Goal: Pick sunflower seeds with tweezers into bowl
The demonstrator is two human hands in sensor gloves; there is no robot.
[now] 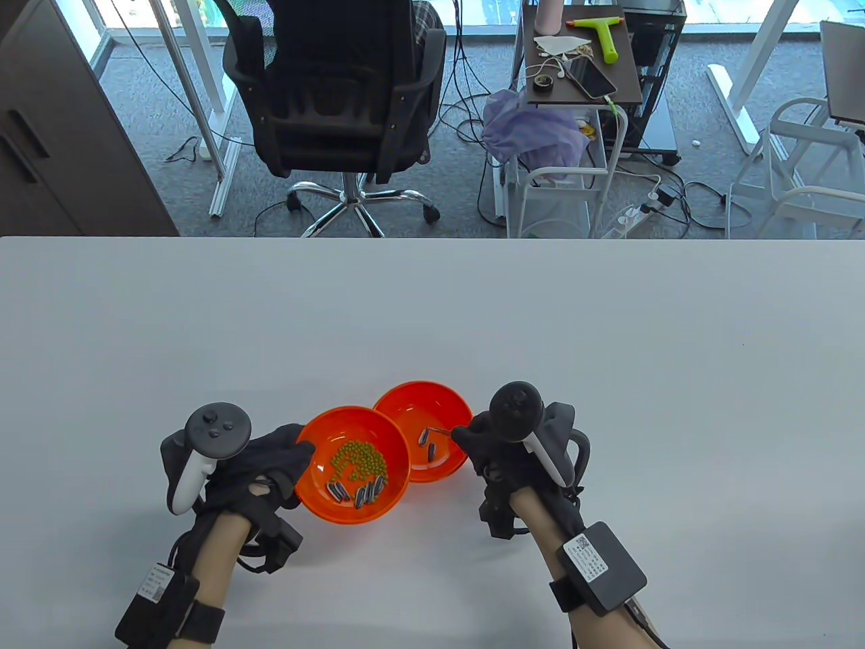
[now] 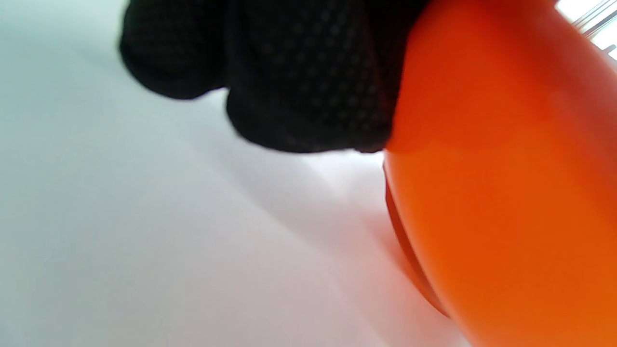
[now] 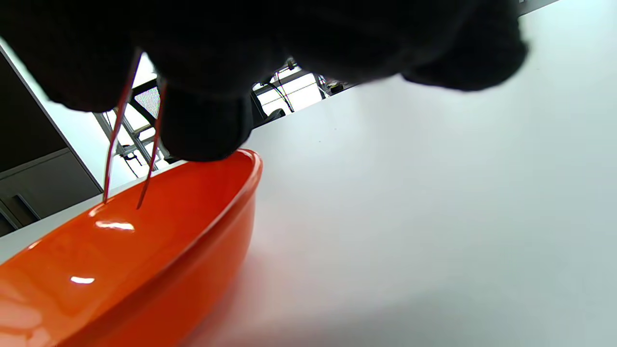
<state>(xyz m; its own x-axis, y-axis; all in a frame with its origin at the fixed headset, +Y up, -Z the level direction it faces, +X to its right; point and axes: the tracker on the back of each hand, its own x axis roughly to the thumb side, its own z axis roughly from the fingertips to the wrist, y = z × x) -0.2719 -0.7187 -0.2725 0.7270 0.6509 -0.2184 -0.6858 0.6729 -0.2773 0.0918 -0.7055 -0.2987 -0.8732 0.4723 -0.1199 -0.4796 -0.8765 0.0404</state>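
While gripped, tweezers [image 1: 442,430] point left, lying crosswise.

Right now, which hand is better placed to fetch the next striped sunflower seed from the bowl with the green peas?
The right hand: it holds the thin metal tweezers, tips apart over the neighbouring orange bowl. The left hand only touches the pea bowl's rim.

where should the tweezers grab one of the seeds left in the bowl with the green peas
Pinch a sunflower seed across its narrow middle, coming from above with the tweezers. The seeds lie flat along the near rim of the left bowl, away from the green peas.
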